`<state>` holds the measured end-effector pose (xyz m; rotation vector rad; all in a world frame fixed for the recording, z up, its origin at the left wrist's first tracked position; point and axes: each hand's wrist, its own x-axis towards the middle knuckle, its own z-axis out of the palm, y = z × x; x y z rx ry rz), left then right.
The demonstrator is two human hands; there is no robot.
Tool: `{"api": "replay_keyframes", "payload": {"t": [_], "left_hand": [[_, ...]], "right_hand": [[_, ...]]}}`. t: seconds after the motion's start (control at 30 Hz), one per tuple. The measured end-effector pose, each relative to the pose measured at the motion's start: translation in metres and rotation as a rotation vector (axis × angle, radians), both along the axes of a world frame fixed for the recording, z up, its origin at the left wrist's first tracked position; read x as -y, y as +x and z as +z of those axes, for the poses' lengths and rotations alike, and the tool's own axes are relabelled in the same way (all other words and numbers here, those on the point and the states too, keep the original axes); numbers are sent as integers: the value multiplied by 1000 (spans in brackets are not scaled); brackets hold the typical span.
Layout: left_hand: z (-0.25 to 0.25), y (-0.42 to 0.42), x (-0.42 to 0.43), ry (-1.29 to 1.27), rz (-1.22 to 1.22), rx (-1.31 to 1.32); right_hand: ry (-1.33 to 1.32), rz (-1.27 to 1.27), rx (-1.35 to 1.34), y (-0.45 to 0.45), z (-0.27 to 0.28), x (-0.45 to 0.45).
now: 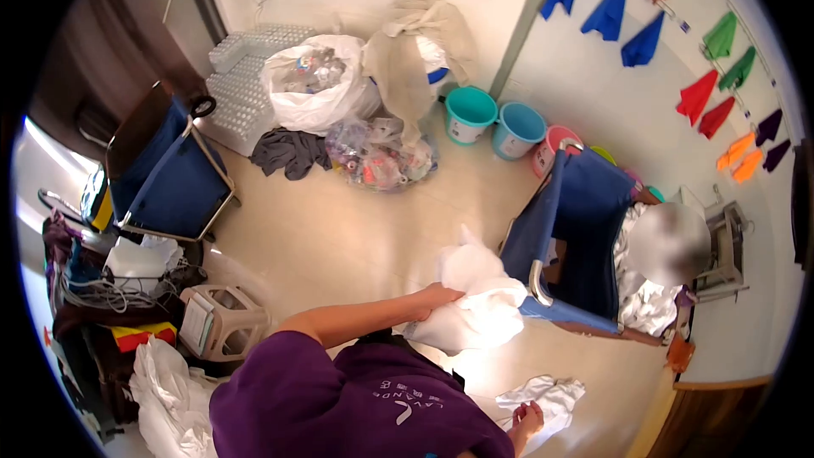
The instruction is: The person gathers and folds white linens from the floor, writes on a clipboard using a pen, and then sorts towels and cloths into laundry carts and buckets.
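Note:
My left hand (437,298) is closed round the edge of a bunched white cloth (479,309), which hangs in front of me beside the blue cart. At the lower right, my right hand (527,420) has its fingers curled at a second crumpled white cloth (551,399). The blue fabric cart (585,212) stands to the right on a metal frame, with white and silvery material (649,309) at its far side.
Buckets (471,114) line the wall behind a bag of bottles (381,161). A second blue cart (170,182) and a beige stool (222,322) are at the left. Coloured cloths (643,41) hang at the upper right. A wooden cabinet (721,420) stands at the lower right.

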<state>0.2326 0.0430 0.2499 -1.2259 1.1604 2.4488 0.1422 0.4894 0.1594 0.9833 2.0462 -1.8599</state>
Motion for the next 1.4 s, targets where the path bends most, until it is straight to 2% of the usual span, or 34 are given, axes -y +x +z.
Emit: {"api": "replay_keyframes", "payload": {"t": [0.1,0.13,0.2,0.27,0.3,0.37,0.4,0.47,0.53,0.6,0.7,0.87,0.97,1.03,1.07,1.13,1.17,1.23,1.27,1.33,1.37,1.4], "left_hand": [[15,-24,-24,-200,-237,46],[2,-28,-32,-197,-315,59],[-38,-41,-58,-394,-583,-192],[-37,-46,-67,-615,-891,-444],[-26,-49,-75,-697,-943,-688],[-24,-52,-92,-454,-927,-564],[-19,-55,-98,-322,-890,-517],[0,-60,-112,-20,-747,-323],[-5,-69,-122,-31,-779,-402],[-4,-72,-133,21,-802,-204],[-16,-72,-170,-40,-805,-222],[-10,-76,-198,-158,-899,-207],[-3,-76,-210,-154,-905,-189],[-5,-75,-212,-145,-885,-187],[-1,-75,-214,-140,-869,-198],[12,-72,-212,-179,-867,-255],[15,-71,-209,-187,-859,-248],[15,-71,-198,-150,-816,-228],[6,-69,-189,-153,-809,-212],[-17,-65,-170,-133,-706,-162],[-6,-60,-167,-112,-647,-224],[-7,-56,-159,-118,-640,-214]], "right_hand": [[-127,-31,34,37,14,24],[-180,-13,28,47,25,43],[-287,146,-1,55,46,67],[-456,305,-70,60,62,85],[-531,331,-79,61,72,90],[-709,353,-39,63,93,96],[-894,306,-77,70,95,92],[-954,223,-100,79,89,98],[-917,163,-111,84,92,90],[-890,141,-90,93,89,80],[-863,-2,-61,101,80,50],[-748,7,-73,108,58,21],[-720,-27,-115,107,63,8],[-583,47,-160,103,67,1],[-498,80,-214,100,65,-3],[-462,-28,-383,92,63,-3],[-469,-23,-372,88,65,-6],[-644,-221,-350,75,68,-13],[-653,-219,-335,67,64,-16],[-357,-64,-252,48,41,-26],[-120,76,-263,38,14,-32],[-129,82,-256,28,8,-33]]}}
